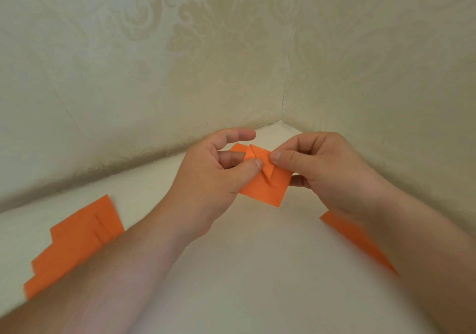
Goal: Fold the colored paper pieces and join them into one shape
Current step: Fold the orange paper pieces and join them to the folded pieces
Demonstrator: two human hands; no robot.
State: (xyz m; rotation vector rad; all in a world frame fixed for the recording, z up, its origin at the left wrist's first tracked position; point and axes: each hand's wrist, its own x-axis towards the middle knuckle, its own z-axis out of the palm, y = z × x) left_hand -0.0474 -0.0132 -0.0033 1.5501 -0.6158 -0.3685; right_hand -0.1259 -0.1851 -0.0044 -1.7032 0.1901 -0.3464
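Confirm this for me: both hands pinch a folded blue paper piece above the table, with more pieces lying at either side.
Wrong colour. The head view shows the folded paper piece is orange, not blue. Left hand and right hand pinch it above the table; orange pieces lie left and right.

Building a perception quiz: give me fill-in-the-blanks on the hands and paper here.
1. Both hands pinch a folded paper of ____ colour.
2. The stack of sheets lies under the ____ forearm.
3. The left hand grips the paper between thumb and ____.
4. The right hand holds the paper's ____ side.

Missing: orange; left; fingers; right
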